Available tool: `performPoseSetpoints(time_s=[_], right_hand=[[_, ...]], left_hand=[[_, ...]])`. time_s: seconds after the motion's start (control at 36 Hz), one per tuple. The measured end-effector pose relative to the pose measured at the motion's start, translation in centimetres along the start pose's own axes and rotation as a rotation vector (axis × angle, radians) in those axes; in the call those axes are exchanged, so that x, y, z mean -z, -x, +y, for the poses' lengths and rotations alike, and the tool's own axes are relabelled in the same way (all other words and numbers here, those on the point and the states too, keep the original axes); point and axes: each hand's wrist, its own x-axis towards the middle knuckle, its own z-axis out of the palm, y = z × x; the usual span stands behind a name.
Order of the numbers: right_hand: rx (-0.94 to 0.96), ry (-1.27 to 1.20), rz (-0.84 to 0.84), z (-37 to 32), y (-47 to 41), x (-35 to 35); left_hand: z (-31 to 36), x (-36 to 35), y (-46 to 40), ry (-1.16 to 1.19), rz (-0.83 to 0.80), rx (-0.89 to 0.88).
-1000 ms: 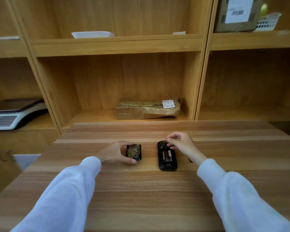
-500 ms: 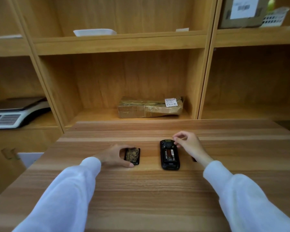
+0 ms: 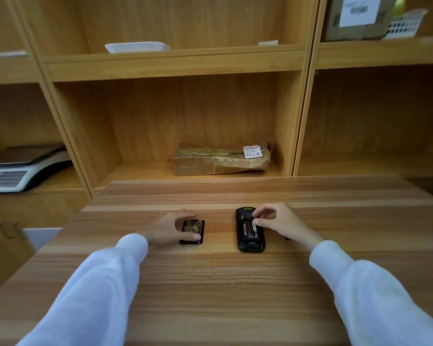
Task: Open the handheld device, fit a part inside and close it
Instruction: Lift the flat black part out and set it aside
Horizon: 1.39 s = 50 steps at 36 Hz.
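A black handheld device (image 3: 250, 243) lies back-up on the wooden table (image 3: 210, 283), its back open. A battery (image 3: 246, 232) with a red and white label sits in the open bay. My right hand (image 3: 283, 223) reaches in from the right, thumb and forefinger pinched at the battery's upper right edge. To the left lies a small black cover (image 3: 194, 227) with a mottled inner face, flat on the table. My left hand (image 3: 165, 229) holds it between thumb and fingers.
Wooden shelves stand behind the table with a taped brown parcel (image 3: 220, 158), a weighing scale (image 3: 18, 168) at left, a white tray (image 3: 136, 47) above, a cardboard box (image 3: 355, 18) and a white basket (image 3: 405, 23) top right. A small dark item (image 3: 288, 238) peeks from under my right wrist.
My right fingertips moved from the device's top end down onto the battery's upper right edge. My left hand stays on the cover, which has barely shifted.
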Motion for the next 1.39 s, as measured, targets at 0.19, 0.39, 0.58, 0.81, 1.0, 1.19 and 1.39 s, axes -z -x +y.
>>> performPoseSetpoints(time_s=[0.19, 0.39, 0.58, 0.81, 1.0, 1.19, 1.39], right_hand=[[0.008, 0.125, -0.159, 0.6, 0.6, 0.7], [0.022, 0.131, -0.195, 0.3, 0.9, 1.0], [0.046, 0.205, -0.182, 0.2, 0.8, 0.8], [0.072, 0.327, -0.190, 0.0, 0.5, 1.0], [0.083, 0.288, -0.182, -0.3, 0.6, 1.4], [0.054, 0.206, -0.150, -0.1, 0.4, 1.5], [0.071, 0.191, -0.144, 0.3, 0.4, 1.6]], left_hand=[[3.3, -1.7, -0.7, 0.021, 0.135, -0.141], [6.7, -3.6, -2.0, 0.013, 0.118, -0.231], [9.2, -5.6, -2.8, 0.027, 0.093, -0.323], [10.3, -7.0, -3.2, 0.032, 0.091, -0.339], [10.8, -6.8, -3.9, -0.009, 0.079, -0.341], [10.6, -6.3, -4.2, -0.019, 0.057, -0.355], [11.4, -5.6, -4.9, 0.017, -0.027, -0.333]])
